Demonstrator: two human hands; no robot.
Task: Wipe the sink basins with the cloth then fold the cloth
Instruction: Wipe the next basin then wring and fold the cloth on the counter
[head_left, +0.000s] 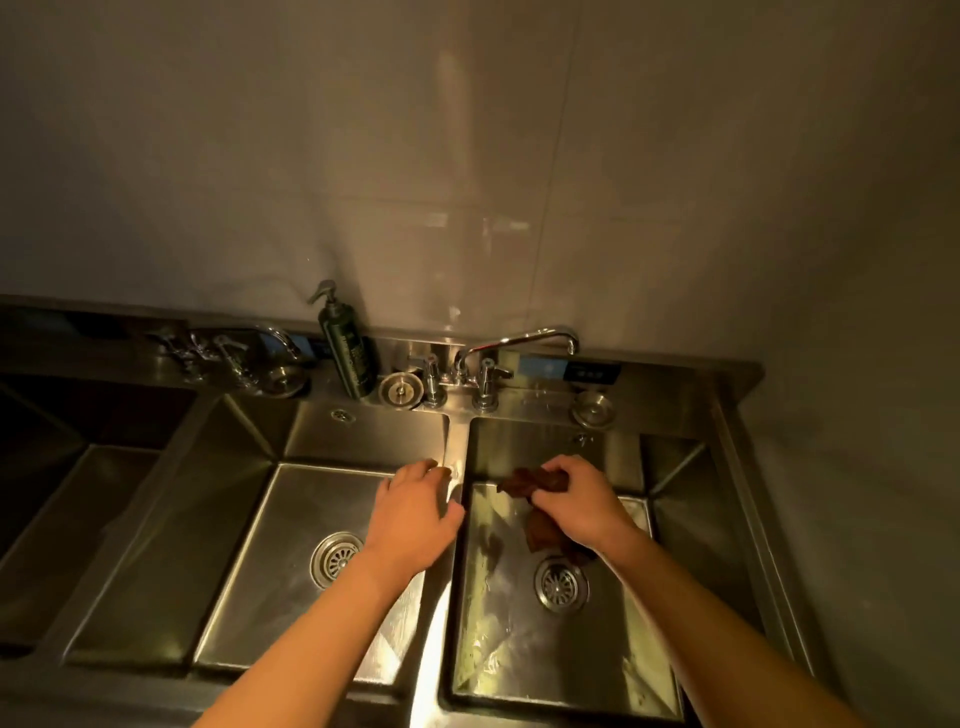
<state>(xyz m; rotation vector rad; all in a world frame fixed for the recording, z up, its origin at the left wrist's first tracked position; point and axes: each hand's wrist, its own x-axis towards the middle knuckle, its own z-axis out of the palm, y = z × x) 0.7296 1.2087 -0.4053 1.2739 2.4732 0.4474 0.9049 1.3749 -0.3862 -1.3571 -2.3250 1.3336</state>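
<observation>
- At the far left a dark sink basin (78, 467) is only partly in view; behind it a set of tap handles (208, 351) with a curved spout sits on the back ledge.
- Next comes the middle basin (223, 519) of stainless steel, with a round drain strainer (336, 558) in its floor and a small overflow grille (341, 414) on its back wall.
- A dark green pump bottle (347, 348) stands upright on the ledge behind this basin, just beside a loose round strainer plug (400, 388).
- The left hand (415, 514) reaches over the middle basin toward the divider (453, 478) between the two basins; its fingers are loosely bent and grasp nothing, the fingertips lying at the divider's rim.
- A chrome swivel faucet (519, 340) with two lever handles rises behind the divider, its spout pointing right.
- The right basin (675, 519) has a wet, streaked floor and its own drain strainer (561, 584).
- The dark brown cloth (537, 514) is inside the right basin, bunched up near the back of the floor, above the drain.
- The right hand (576, 501) grasps the cloth, fingers curled round its upper bunch while the rest hangs below the palm.
- A second round plug (594, 408) lies on the ledge behind the right basin, near a dark label plate (592, 373).
</observation>
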